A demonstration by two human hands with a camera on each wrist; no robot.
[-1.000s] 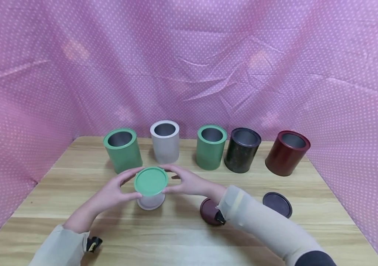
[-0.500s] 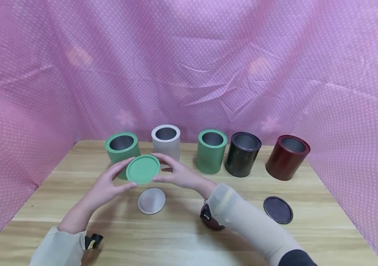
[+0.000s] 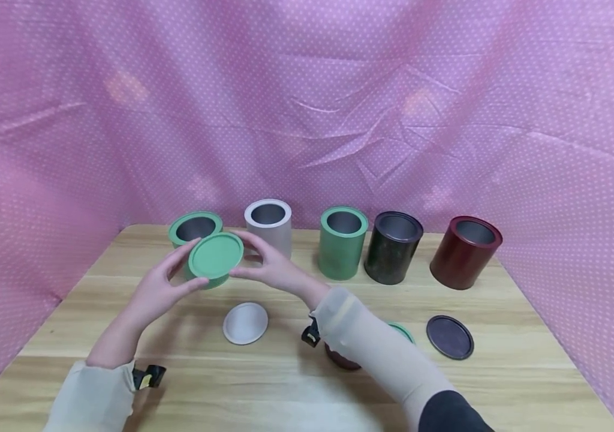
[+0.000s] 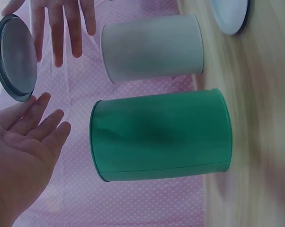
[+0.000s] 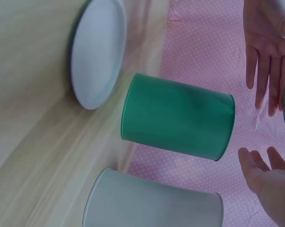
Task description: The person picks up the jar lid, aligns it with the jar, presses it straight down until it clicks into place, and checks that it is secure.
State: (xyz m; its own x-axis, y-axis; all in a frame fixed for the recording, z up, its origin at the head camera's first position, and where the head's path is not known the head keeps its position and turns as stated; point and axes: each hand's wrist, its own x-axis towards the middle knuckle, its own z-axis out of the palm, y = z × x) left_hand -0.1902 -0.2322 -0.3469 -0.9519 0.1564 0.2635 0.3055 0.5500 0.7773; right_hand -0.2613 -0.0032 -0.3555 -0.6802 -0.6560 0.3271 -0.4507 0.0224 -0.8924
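As your left hand (image 3: 154, 295) and right hand (image 3: 276, 266) pinch the green lid (image 3: 216, 259), capping the counter's (image 3: 237, 387) back-left green can (image 4: 161, 137) seems the step; next, centre the lid.

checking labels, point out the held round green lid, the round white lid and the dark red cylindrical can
held round green lid (image 3: 216, 255): head view, visible face
round white lid (image 3: 245, 323): head view, visible face
dark red cylindrical can (image 3: 461, 256): head view, side wall
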